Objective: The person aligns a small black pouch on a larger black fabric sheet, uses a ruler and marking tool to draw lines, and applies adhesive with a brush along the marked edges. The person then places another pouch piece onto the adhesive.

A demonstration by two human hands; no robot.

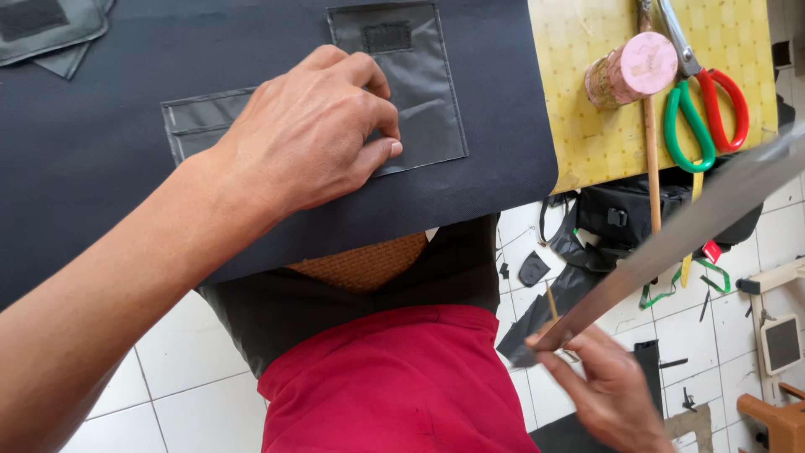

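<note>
— What is the left hand (310, 134) doing?

— It lies knuckles-up on the wide dark navy cloth panel (109, 151) spread over the table. The fingers are curled, thumb and forefinger pressed together on the lower left edge of the grey rectangular translucent pocket piece (411, 92), holding it flat against the cloth.

— And the other?

— The right hand (608, 390) is low, off the table edge, above the white tiled floor (176, 394). Its fingers pinch the near end of a long flat grey metal ruler (671, 239).

— Which way does that ruler run?

— Slantwise, from the hand up and away to the right, crossing in front of the table's corner. The pocket piece lies up and to the left of that grip, well apart from it; the left hand is the one already on it.

— Any labels?

— A small dark rectangular patch sits near the pocket's top edge. On the yellow patterned mat (587, 134) to the right lie a pink-ended spool (633, 71) and scissors with one green and one red handle loop (704, 109). Black offcuts litter the floor.
</note>
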